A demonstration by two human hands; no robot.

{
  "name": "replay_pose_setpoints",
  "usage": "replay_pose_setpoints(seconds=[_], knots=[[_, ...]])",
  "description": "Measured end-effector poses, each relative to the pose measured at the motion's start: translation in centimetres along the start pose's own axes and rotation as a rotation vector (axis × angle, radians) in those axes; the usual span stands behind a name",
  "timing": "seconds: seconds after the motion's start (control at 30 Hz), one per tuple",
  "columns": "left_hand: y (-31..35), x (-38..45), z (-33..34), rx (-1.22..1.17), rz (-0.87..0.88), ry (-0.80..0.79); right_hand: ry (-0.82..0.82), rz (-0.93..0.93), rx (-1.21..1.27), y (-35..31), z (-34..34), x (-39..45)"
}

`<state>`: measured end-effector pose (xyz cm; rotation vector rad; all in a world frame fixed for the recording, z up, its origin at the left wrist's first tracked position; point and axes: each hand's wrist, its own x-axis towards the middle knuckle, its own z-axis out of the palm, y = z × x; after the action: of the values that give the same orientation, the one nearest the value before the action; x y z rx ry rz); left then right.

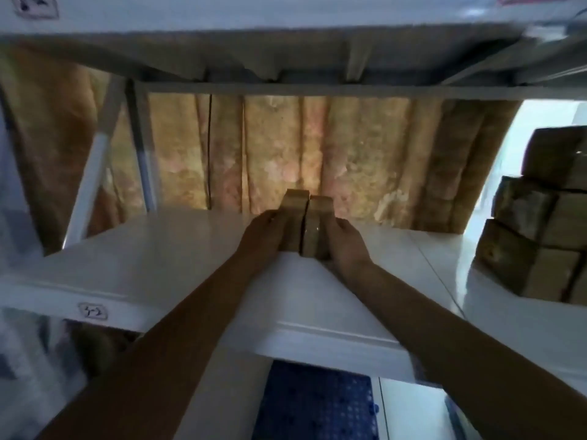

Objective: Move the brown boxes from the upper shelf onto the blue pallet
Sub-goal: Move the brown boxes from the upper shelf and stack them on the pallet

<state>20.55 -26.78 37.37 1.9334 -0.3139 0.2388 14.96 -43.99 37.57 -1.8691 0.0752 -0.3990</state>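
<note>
Two small brown boxes (307,222) stand side by side on the white upper shelf (165,249), pressed together. My left hand (262,235) grips the left box's outer side and my right hand (344,241) grips the right box's outer side, squeezing the pair between them. Both arms reach forward over the shelf's front edge. Below, between my forearms, part of the blue pallet (314,404) shows on the floor.
A stack of several brown boxes (540,217) sits on the shelf at the right. Another white shelf board (254,55) hangs close overhead. A yellow curtain (286,154) backs the rack. A white diagonal brace (95,160) stands at the left.
</note>
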Motion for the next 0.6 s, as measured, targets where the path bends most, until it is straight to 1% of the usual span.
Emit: replay_pose_setpoints(seconds=[0.1, 0.17, 0.27, 0.33, 0.47, 0.6], knots=[[-1.3, -0.1, -0.1, -0.071, 0.002, 0.063, -0.002, -0.030, 0.061, 0.4, 0.3, -1.1], [-1.1, -0.5, -0.2, -0.115, -0.023, 0.057, -0.022, -0.030, 0.118, 0.1, 0.2, -1.8], [-0.2, -1.5, -0.7, -0.251, -0.072, 0.035, -0.089, 0.053, 0.330, -1.3, -0.4, -3.2], [1.3, -3.2, -0.7, -0.284, -0.064, 0.035, -0.093, 0.057, 0.420, -1.9, -1.2, -5.0], [5.6, -9.7, -0.6, -0.319, 0.041, 0.068, -0.069, -0.008, 0.349, -3.5, -3.6, -11.8], [10.0, -18.3, -1.1, -0.459, 0.162, 0.052, 0.024, -0.094, 0.306, -6.0, -6.1, -20.6]])
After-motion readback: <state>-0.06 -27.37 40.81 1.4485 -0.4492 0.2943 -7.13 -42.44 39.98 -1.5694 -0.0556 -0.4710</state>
